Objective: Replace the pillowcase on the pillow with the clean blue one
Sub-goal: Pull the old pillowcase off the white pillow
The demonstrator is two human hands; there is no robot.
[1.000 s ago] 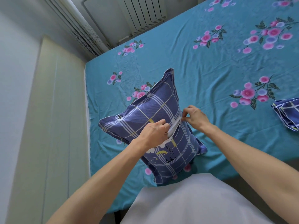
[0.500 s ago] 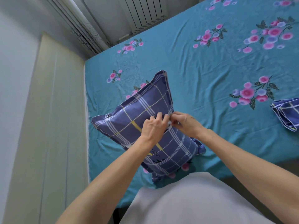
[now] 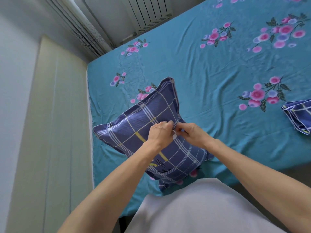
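1. Head view: pillow point(image 3: 151, 137) lies on bed point(image 3: 218, 68), at 6 o'clock.
2. Left hand point(image 3: 159, 133) and right hand point(image 3: 193, 135) meet, fingers pinching its case opening.
3. Folded case point(image 3: 297, 115) at 3 o'clock.
4. Risk: a loose pinch may slip.

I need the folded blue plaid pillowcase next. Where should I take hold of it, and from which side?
Probably grip the folded blue plaid pillowcase at its stacked edges on the near left corner, coming in from the left with the right hand. The layers meet there and face the pillow; its right part runs out of view.
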